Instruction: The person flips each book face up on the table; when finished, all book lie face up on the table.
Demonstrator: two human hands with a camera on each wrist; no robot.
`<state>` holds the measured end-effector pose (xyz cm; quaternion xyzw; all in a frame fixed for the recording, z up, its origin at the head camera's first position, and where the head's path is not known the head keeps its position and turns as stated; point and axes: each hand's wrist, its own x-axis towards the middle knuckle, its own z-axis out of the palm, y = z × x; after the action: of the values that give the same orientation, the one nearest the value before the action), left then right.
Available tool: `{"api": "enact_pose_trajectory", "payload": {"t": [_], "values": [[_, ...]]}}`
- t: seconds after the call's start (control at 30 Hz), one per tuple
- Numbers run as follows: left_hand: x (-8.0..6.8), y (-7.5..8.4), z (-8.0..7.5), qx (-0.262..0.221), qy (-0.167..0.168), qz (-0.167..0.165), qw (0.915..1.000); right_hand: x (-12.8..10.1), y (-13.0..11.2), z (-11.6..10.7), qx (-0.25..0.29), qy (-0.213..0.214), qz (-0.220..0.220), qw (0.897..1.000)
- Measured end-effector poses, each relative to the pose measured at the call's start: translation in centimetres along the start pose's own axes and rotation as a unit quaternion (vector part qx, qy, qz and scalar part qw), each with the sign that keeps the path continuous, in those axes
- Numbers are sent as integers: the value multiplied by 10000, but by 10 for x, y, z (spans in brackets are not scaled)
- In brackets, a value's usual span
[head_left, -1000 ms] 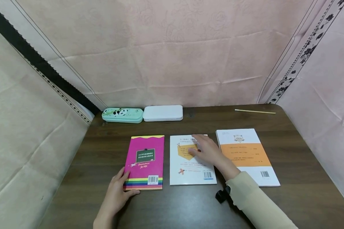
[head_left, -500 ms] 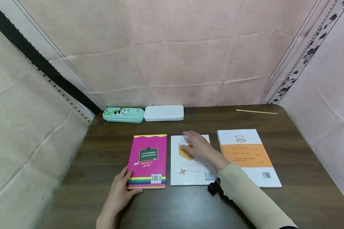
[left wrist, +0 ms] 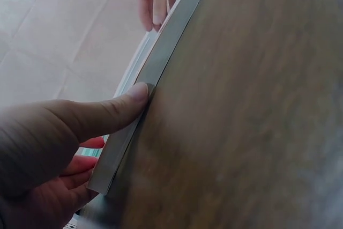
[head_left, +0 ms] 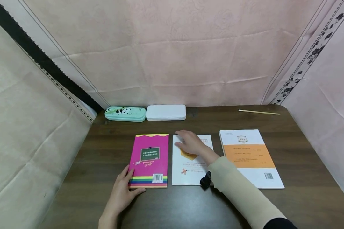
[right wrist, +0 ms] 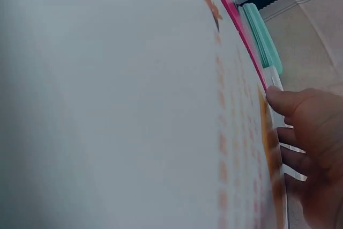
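Note:
In the head view my left hand (head_left: 121, 190) is at the near left corner of a pink book (head_left: 149, 159) with a rainbow band and a barcode. Its fingers lie along the book's left side, and the thumb (left wrist: 120, 112) presses the near edge in the left wrist view. My right hand (head_left: 192, 143) is over the upper part of a white book (head_left: 186, 178) in the middle, covering much of its yellow label. Its thumb and fingers are spread and hold nothing. To the right lies a white book with an orange band (head_left: 253, 175).
Along the back of the dark wooden table (head_left: 83, 190) stand a mint pencil case (head_left: 125, 117) with panda pictures and a white case (head_left: 166, 113), side by side. A thin stick (head_left: 259, 112) lies at the back right. Pale cloth (head_left: 189, 63) hangs behind and at both sides.
My right hand has moved left across the middle book, toward its upper left corner. With my left hand on it, the pink book has shifted slightly right and away, narrowing the gap between the two.

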<state>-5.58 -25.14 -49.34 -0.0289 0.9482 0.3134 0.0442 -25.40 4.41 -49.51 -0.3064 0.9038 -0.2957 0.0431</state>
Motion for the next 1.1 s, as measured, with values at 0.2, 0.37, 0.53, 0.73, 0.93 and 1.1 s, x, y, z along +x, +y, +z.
{"api": "enact_pose_trajectory", "payload": {"t": [0.2,0.37,0.53,0.73,0.93,1.1], "values": [[-4,0,2,-106,-72,-21,9999,11,-6,10,83,-106,122,9998],[-6,1,2,-115,-89,-34,9999,18,-10,17,34,-152,211,9997],[-6,1,4,-102,-60,15,9999,25,-16,22,-136,-268,92,9995],[-7,2,7,-66,-43,-56,10000,28,-21,22,-79,-492,-32,9988],[-6,4,9,8,-14,-71,10000,29,-23,22,170,-315,-119,9993],[-6,2,9,64,-4,23,10000,29,-22,18,623,28,-295,9976]]}}
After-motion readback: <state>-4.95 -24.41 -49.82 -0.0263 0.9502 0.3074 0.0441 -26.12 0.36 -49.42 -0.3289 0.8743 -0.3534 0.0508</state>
